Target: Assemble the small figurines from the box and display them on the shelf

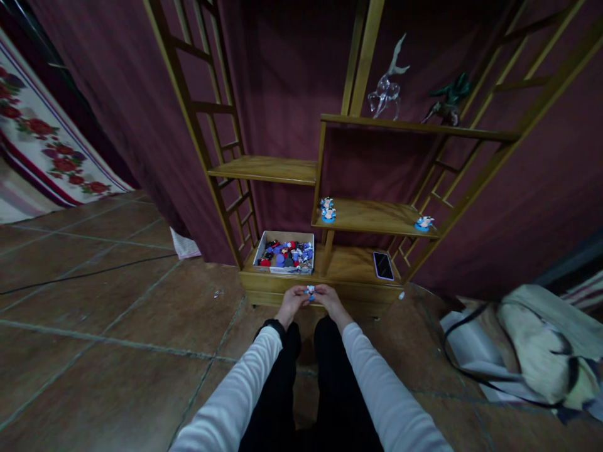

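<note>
Between my two hands is a small white-and-blue figurine point(310, 292), held in front of the wooden shelf's bottom drawer. My left hand point(293, 302) pinches it from the left, and my right hand point(329, 299) grips its right side. Just beyond my hands, a shallow white cardboard box point(258, 252) on the lowest shelf holds many small figurines in red, blue, black and purple. Similar blue-and-white figurines stand on the middle shelf: a pair at its left end, the front one point(328, 215) before the other, and one figurine point(424, 223) at the right edge.
A phone point(383, 266) lies on the lowest shelf, right of the divider. Up on the top shelf point(424, 127) stand a clear glass deer point(386, 88) and a dark green horse-like figure point(450, 100). Bags point(532, 342) lie on the tiled floor at right; a cable point(89, 274) runs at left.
</note>
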Motion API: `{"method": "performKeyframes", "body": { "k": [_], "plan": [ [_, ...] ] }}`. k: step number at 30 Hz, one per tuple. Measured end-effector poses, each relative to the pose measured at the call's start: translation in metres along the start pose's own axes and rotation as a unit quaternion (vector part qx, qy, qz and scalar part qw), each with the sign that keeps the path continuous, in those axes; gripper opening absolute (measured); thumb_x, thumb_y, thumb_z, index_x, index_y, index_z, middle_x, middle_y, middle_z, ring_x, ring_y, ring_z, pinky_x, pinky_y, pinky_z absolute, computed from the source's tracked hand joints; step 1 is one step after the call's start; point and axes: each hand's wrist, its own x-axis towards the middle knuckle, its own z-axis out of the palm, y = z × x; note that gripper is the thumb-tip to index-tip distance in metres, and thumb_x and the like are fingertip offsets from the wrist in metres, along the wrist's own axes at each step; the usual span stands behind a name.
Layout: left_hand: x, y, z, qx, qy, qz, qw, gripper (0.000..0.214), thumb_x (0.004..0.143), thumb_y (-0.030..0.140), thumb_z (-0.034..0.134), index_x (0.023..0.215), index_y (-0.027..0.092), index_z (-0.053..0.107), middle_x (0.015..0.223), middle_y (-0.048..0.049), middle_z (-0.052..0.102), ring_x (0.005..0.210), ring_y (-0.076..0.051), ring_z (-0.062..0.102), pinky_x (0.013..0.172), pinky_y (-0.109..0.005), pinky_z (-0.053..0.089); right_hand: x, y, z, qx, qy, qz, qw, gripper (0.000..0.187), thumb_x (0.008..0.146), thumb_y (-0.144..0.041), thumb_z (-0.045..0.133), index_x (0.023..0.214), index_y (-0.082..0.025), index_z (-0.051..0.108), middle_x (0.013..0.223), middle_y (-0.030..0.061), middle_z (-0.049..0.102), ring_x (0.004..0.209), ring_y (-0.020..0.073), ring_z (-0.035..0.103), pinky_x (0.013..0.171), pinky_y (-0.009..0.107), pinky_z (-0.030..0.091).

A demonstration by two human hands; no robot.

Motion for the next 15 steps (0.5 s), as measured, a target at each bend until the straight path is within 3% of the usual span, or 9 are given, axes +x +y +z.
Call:
{"method": "performKeyframes", "body": {
  "k": [5,10,13,15],
  "plan": [
    [0.0014,-0.0028,0.0036,0.059,0.024,0.072,0.995,0.028,0.048,0.024,0.078,0.068,0.013,0.060,0.051,0.0033,0.057,0.044,-0.007,0.050,0.047,-0.019,0.041,0.0020,0.0031,-0.0015,-0.028,-0.003,-0.023,0.999,0.030,0.048,-0.035,0.073,0.070,-0.019,0.062,0.068,0.0005,0.067,0.068,0.0186,0.063,0.068,0.032,0.049],
    [0.0035,-0.0057,0.0032,0.112,0.024,0.120,0.986,0.018,0.055,0.018,0.072,0.069,0.014,0.060,0.055,0.0023,0.059,0.050,-0.009,0.052,0.052,-0.020,0.042,0.0033,0.0053,-0.0022,-0.030,-0.011,-0.034,0.999,0.030,0.049,-0.035,0.071,0.072,-0.019,0.061,0.068,0.0000,0.065,0.068,0.0176,0.060,0.067,0.031,0.047],
    [0.0007,-0.0050,0.0036,0.200,0.032,0.164,0.965,0.013,0.062,0.015,0.066,0.074,0.016,0.061,0.063,0.0004,0.062,0.059,-0.012,0.056,0.060,-0.023,0.045,0.0031,0.0049,-0.0025,-0.040,-0.020,-0.048,0.998,0.027,0.050,-0.034,0.069,0.072,-0.020,0.060,0.070,-0.0001,0.065,0.070,0.0175,0.059,0.070,0.031,0.046],
    [-0.0049,-0.0024,0.0044,0.288,0.030,0.204,0.935,0.012,0.068,0.016,0.062,0.080,0.018,0.063,0.072,-0.0012,0.064,0.068,-0.014,0.059,0.067,-0.025,0.045,0.0024,0.0043,-0.0030,-0.042,-0.020,-0.060,0.997,0.025,0.051,-0.032,0.068,0.072,-0.020,0.060,0.073,-0.0001,0.065,0.073,0.0177,0.059,0.072,0.031,0.045]
  ]
}}
